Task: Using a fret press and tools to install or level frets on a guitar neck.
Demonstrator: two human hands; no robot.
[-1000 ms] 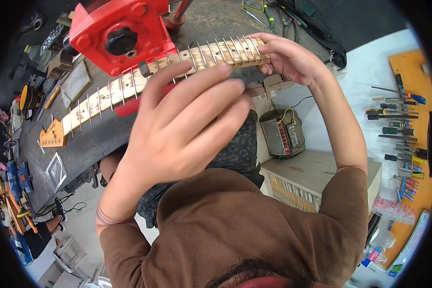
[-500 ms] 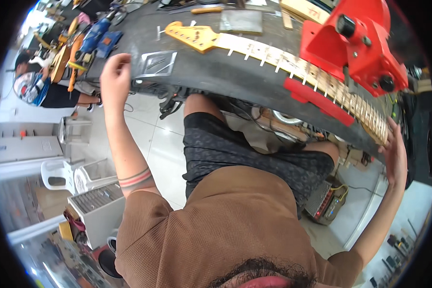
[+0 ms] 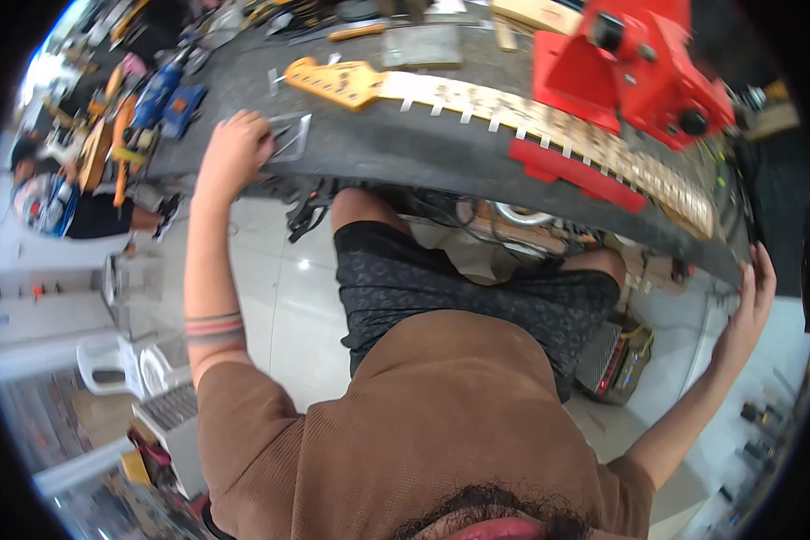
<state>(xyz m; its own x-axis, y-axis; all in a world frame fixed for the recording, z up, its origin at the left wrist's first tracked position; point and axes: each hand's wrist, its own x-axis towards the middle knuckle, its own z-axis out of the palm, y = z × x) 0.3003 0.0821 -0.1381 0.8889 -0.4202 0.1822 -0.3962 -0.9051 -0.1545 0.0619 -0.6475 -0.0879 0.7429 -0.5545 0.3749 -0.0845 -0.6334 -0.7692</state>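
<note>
A guitar neck (image 3: 513,112) with an amber headstock lies across the dark workbench. Short white strips stick out along its near edge. My left hand (image 3: 235,153) is at the near left edge of the bench, its fingers curled together over the left side of a small clear packet (image 3: 292,135) with thin dark pieces in it. Whatever those fingertips hold, if anything, is hidden. Beyond the neck's right end, off the bench's near right corner, my right hand (image 3: 749,301) hangs open and touches nothing, fingers stretched out.
A big red metal fixture (image 3: 634,76) stands over the far side of the neck. Flat red pieces (image 3: 576,175) lie along its near side. Behind are a grey rectangular block (image 3: 421,47) and a wooden handle (image 3: 357,32). Another person (image 3: 49,202) is at far left.
My left hand has lowered onto the packet's left side. My right hand has come away from the neck's end, toward me. The view has shifted a little.
</note>
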